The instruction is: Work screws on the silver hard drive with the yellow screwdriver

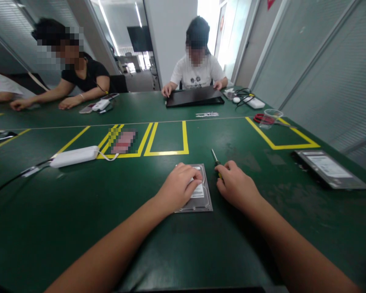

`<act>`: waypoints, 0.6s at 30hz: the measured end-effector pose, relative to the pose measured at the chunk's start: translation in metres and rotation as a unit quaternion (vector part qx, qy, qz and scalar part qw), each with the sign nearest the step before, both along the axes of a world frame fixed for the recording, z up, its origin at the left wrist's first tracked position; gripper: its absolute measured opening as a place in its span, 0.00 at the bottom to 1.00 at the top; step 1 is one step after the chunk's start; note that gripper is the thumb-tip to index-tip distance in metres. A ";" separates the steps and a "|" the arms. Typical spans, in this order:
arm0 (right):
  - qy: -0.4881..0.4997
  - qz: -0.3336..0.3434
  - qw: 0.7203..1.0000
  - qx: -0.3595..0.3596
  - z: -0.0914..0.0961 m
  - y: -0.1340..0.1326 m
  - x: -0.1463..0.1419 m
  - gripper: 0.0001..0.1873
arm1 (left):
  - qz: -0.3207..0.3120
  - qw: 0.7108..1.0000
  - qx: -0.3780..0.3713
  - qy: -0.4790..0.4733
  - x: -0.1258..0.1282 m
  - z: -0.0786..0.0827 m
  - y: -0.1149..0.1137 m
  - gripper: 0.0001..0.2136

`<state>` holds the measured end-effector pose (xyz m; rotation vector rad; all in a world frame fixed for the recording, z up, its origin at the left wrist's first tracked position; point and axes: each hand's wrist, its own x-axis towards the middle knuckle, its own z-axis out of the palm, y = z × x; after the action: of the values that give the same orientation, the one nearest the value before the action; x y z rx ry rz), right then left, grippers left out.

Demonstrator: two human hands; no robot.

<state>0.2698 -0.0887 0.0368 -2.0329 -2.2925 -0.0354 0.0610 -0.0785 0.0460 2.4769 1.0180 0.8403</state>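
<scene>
A silver hard drive (203,200) with a white label lies flat on the green table, close in front of me. Over its left half rests my left hand (179,185), fingers curled and thumb close to the index finger. Whatever may be between those fingertips is hidden. To the right of the drive, my right hand (236,183) is closed around the handle of a screwdriver (215,158). The metal shaft points forward and away, apart from the drive. Most of the handle is covered by my fingers.
A second hard drive (327,167) lies at the right. A white power strip (75,156) and a phone (124,142) are on the left. Beyond yellow tape stand a clear plastic cup (270,119) and a red cable (262,118). Opposite, a person handles a black panel (195,97).
</scene>
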 end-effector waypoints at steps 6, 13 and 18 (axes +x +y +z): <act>0.002 0.000 1.000 -0.011 0.002 -0.002 0.001 0.18 | -0.048 0.993 0.007 0.111 0.010 0.003 0.014 0.04; 0.014 0.003 1.000 -0.012 0.002 -0.002 0.003 0.18 | -0.064 0.981 0.023 0.183 0.025 0.005 0.023 0.05; 0.017 0.006 1.000 -0.011 0.002 -0.002 0.004 0.18 | -0.077 0.979 0.029 0.187 0.026 0.005 0.026 0.06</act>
<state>0.2741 -0.0902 0.0384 -2.0134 -2.2958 0.0251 0.0871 -0.0527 0.0509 2.7861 0.9062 0.3674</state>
